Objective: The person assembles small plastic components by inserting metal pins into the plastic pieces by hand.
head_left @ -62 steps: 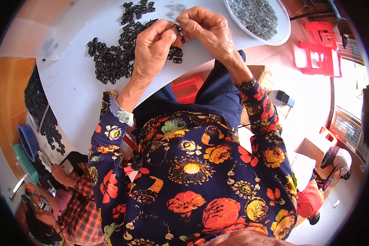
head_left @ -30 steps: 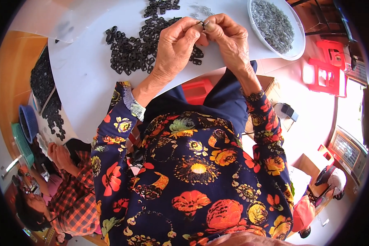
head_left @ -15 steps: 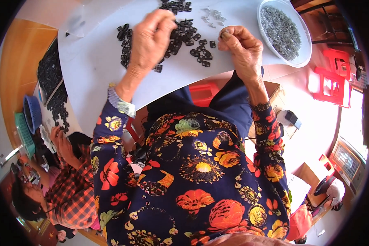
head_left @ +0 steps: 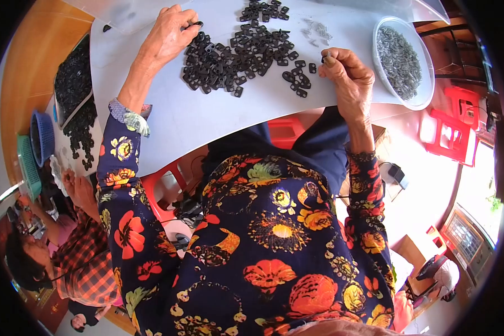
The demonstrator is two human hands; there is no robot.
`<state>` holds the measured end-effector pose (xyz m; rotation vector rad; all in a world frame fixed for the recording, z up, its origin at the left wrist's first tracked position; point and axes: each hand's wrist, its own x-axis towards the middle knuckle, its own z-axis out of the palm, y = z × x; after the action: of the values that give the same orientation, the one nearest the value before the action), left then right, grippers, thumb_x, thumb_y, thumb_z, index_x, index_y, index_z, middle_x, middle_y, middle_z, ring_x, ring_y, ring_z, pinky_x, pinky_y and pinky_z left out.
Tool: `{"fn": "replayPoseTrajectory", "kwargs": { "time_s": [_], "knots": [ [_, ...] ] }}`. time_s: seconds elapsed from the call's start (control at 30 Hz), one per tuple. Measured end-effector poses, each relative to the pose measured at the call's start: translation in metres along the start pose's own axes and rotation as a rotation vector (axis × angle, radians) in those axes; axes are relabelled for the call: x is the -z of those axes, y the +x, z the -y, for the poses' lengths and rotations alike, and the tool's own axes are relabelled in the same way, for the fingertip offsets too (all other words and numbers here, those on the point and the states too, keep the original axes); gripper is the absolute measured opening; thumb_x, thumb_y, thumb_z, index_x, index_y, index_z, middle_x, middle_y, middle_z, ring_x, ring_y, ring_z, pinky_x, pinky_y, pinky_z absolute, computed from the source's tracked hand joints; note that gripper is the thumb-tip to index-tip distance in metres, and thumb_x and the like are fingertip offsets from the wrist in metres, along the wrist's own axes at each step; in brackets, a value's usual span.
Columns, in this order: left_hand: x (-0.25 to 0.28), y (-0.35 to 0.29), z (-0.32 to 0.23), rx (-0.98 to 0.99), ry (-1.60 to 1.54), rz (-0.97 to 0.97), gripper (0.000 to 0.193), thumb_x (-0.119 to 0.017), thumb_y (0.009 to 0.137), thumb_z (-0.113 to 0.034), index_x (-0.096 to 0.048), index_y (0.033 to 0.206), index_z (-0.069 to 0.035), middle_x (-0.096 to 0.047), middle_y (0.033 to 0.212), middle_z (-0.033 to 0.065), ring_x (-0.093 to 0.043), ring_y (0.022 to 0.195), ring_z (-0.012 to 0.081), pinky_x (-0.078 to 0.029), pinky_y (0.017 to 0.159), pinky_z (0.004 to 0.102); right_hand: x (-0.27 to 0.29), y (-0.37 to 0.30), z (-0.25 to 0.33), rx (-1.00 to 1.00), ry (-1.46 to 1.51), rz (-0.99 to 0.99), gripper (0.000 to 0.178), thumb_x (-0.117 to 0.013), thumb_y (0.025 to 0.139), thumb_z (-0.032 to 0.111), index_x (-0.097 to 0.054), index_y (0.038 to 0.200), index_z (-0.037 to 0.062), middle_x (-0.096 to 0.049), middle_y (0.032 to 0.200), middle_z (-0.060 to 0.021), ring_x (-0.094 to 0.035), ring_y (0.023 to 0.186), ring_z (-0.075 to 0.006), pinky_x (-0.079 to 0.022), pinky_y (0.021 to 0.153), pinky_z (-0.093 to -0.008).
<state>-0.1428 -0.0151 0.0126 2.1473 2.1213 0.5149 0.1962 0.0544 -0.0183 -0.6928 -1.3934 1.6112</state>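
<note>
My left hand (head_left: 172,35), over the far left of the white table, is closed with a small black plastic piece (head_left: 197,24) poking out from its fingertips. A large pile of similar black pieces with holes (head_left: 229,59) spreads to the right of this hand. My right hand (head_left: 348,73) is pinched shut at the table's right, near a small separate group of black pieces (head_left: 298,81). A tiny dark bit shows at its fingertips; its kind I cannot make out. Beyond that hand lies a scatter of small, thin silvery pieces (head_left: 317,31).
A round white tub (head_left: 430,84) full of small silvery pieces stands at the table's right edge. Clear plastic bins (head_left: 115,14) sit along the far side. To the left, a co-worker in a checked shirt (head_left: 89,269) sits near a blue basket (head_left: 43,137). Red stools (head_left: 451,137) stand on the right.
My left hand has moved left and away from the middle of the pile, and a black piece now shows in its fingers. My right hand stays pinched; the view has shifted slightly.
</note>
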Motion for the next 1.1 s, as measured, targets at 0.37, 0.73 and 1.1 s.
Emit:
{"fn": "replayPoseTrajectory", "kwargs": {
  "time_s": [0.37, 0.73, 1.1],
  "knots": [
    [-0.012, 0.023, -0.050, 0.041, -0.654, 0.009, 0.010, -0.059, 0.086, -0.012, -0.058, 0.090, -0.002, -0.058, 0.080, 0.0008, -0.054, 0.071, 0.0127, -0.042, 0.068, 0.0282, 0.002, 0.001, 0.001, 0.005, 0.034, 0.012, 0.009, -0.063, 0.085, 0.003, -0.064, 0.092, -0.0038, -0.063, 0.080, -0.0040, -0.056, 0.069, -0.0069, -0.046, 0.066, -0.0200],
    [-0.027, 0.044, -0.131, 0.277, -1.538, 0.325, 0.019, -0.055, 0.091, -0.018, -0.060, 0.098, -0.001, -0.063, 0.086, 0.0096, -0.061, 0.083, 0.0169, -0.044, 0.073, 0.0267, -0.004, 0.008, -0.002, 0.030, 0.112, -0.028, 0.016, -0.064, 0.086, 0.011, -0.065, 0.096, -0.0020, -0.064, 0.079, -0.0011, -0.055, 0.066, -0.0060, -0.047, 0.063, -0.0196],
    [-0.035, 0.048, -0.152, 0.271, -1.453, 0.352, 0.020, -0.056, 0.091, -0.019, -0.059, 0.097, 0.000, -0.060, 0.078, 0.0047, -0.055, 0.072, 0.0116, -0.045, 0.071, 0.0256, -0.009, 0.005, 0.001, 0.046, 0.119, -0.043, 0.014, -0.065, 0.085, 0.008, -0.063, 0.096, -0.0006, -0.063, 0.080, -0.0003, -0.055, 0.068, -0.0046, -0.048, 0.065, -0.0198]
  ]
}}
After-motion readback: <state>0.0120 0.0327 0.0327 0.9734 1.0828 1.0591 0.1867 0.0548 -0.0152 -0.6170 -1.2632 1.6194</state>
